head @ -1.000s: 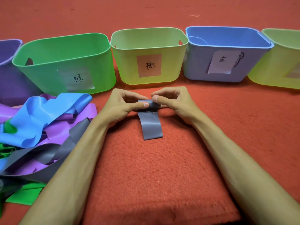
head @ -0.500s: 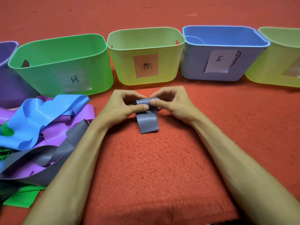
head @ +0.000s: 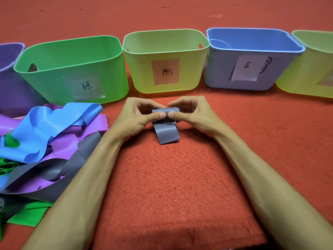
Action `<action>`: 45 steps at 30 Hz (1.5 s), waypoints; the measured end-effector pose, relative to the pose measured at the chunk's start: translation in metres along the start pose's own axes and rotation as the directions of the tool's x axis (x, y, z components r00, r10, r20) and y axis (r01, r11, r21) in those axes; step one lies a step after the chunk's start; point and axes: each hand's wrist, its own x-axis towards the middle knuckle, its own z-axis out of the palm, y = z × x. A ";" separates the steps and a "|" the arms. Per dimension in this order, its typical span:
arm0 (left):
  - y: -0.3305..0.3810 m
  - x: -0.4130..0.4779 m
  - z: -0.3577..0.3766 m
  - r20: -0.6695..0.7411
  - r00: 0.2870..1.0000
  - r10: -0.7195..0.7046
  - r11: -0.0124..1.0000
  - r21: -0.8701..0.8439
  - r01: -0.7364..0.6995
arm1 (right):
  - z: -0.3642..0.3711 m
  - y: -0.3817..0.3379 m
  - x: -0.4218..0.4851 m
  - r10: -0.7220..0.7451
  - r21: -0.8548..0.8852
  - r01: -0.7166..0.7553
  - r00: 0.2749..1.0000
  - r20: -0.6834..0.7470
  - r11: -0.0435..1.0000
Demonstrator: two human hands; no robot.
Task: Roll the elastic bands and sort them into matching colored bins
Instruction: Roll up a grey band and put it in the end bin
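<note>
grey band (head: 166,134) | purple bin (head: 10,91) | green bin (head: 54,83) | yellow bin (head: 140,73) | blue bin (head: 221,69) | red carpet (head: 162,186)

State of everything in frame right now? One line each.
grey band, partly rolled, tail loose on the carpet
left hand, pinches grey band
right hand, pinches grey band
green bin, upright, floor hidden
middle yellow-green bin, upright, floor hidden
blue bin, upright, floor hidden
band pile, unrolled, tangled
</note>
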 end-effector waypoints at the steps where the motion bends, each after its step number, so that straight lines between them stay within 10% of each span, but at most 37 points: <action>1: -0.001 0.000 0.000 -0.011 1.000 -0.003 1.000 -0.022 0.002 | 0.000 -0.001 0.000 0.003 0.003 -0.003 1.000 0.012 1.000; 45: -0.001 0.002 -0.002 -0.009 1.000 -0.011 0.999 -0.030 0.011 | -0.005 -0.003 -0.001 -0.014 0.110 0.011 1.000 0.022 0.994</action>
